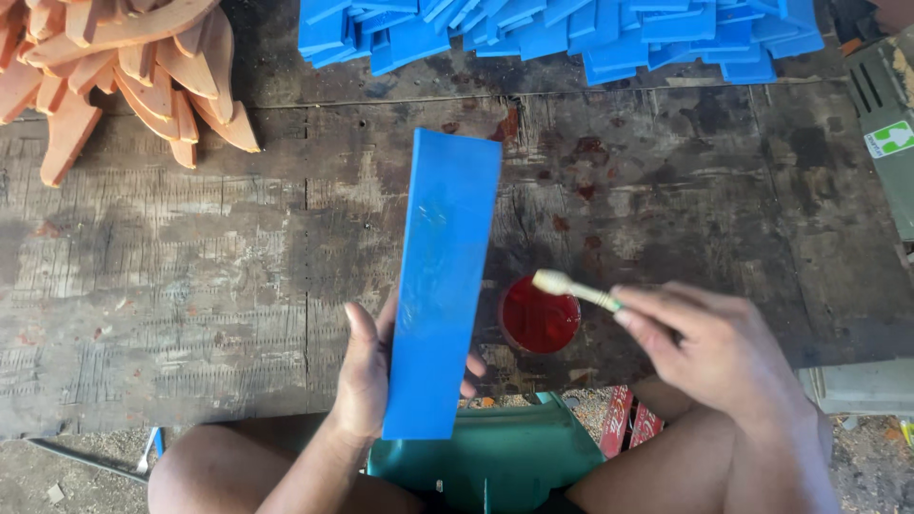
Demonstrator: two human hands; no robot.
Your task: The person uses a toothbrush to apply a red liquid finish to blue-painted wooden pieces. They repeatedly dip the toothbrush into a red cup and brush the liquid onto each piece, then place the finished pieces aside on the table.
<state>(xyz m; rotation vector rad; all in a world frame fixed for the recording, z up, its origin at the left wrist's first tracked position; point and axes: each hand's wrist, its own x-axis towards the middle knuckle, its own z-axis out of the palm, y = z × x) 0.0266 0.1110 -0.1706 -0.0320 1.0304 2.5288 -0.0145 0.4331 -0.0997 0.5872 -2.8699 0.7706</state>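
Observation:
My left hand (367, 366) grips a long blue rectangular slab (442, 281) near its lower end and holds it upright over the worn wooden workbench (190, 276). My right hand (709, 347) holds a small brush (571, 287) by its handle. The pale brush tip hovers over the rim of a round red cup of red liquid (540, 319), which sits just right of the slab.
A heap of blue slabs (562, 33) lies along the far edge of the bench. A pile of orange curved pieces (124, 67) fills the far left corner. A green box (890, 133) sits at the right edge, a green container (505, 457) between my knees.

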